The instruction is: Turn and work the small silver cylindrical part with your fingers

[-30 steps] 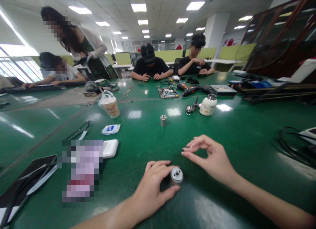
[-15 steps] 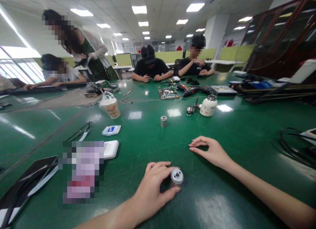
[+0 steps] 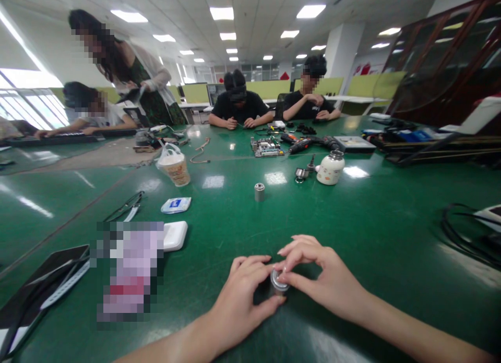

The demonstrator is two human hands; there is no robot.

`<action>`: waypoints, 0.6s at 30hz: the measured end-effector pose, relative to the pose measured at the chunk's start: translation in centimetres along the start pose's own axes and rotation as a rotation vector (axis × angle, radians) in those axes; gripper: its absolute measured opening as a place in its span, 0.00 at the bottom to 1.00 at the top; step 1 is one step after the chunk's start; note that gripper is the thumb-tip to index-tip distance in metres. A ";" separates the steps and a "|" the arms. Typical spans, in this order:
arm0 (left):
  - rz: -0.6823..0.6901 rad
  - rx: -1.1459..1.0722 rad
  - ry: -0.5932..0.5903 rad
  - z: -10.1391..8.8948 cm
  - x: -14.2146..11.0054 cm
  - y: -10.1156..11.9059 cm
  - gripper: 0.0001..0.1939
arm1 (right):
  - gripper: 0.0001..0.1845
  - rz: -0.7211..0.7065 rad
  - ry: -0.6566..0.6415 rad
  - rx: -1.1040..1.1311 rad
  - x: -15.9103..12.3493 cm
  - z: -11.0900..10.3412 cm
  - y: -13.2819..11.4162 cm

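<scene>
My left hand (image 3: pixel 245 295) grips a small silver metal cylinder (image 3: pixel 278 289) between thumb and forefinger, holding it upright near the front of the green table. Over the cylinder's top, my right hand (image 3: pixel 321 277) has its thumb and forefinger closed in a pinch at the middle of the upper face. Whatever sits between those fingertips is too small to make out, and they cover part of that face. A second, similar metal cylinder (image 3: pixel 259 193) stands upright farther back, apart from both hands.
To the left lie a white case (image 3: pixel 175 236), a small packet (image 3: pixel 176 205) and cables. A drink cup (image 3: pixel 175 170) and a white jar (image 3: pixel 331 168) stand farther off. Behind are a circuit board (image 3: pixel 266 147), a power drill (image 3: pixel 301 145) and several people. Black cables (image 3: pixel 454 232) lie right.
My right hand has moved left and toward me, from above the bare table onto the top of the cylinder. My left hand keeps its grip in the same place.
</scene>
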State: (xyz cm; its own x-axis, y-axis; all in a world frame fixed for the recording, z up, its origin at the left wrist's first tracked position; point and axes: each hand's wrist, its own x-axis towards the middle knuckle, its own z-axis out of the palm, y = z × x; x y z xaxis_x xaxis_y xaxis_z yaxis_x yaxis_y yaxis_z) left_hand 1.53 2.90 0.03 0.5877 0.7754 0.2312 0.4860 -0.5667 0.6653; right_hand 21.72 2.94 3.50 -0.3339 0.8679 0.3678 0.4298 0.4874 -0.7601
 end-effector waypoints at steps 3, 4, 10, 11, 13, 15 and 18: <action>-0.004 -0.010 0.002 0.0 0.0 0.0 0.18 | 0.08 -0.017 -0.005 -0.016 -0.1 0.1 0.1; -0.005 -0.013 0.003 0.0 0.0 0.0 0.17 | 0.08 -0.017 -0.003 -0.019 -0.1 0.2 0.1; -0.011 -0.003 -0.005 0.0 0.2 0.1 0.14 | 0.14 0.045 0.049 -0.011 -0.2 0.4 0.4; -0.012 0.000 -0.006 0.0 0.2 0.1 0.14 | 0.15 0.046 0.052 -0.019 -0.2 0.3 0.4; -0.009 0.003 -0.008 0.1 0.1 0.1 0.14 | 0.15 0.036 0.053 -0.035 -0.2 0.2 0.3; 0.001 0.003 -0.006 0.1 0.1 0.0 0.15 | 0.13 0.014 0.029 -0.028 -0.2 0.0 0.1; 0.012 0.007 0.003 0.1 0.0 -0.1 0.16 | 0.09 -0.031 -0.047 -0.012 -0.2 -0.2 -0.1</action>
State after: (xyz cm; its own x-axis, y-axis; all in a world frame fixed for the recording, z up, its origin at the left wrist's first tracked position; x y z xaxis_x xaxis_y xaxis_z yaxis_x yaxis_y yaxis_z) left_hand 1.56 2.88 -0.15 0.5918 0.7691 0.2414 0.4832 -0.5782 0.6574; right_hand 21.90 2.76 3.64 -0.3864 0.8468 0.3656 0.4281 0.5157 -0.7421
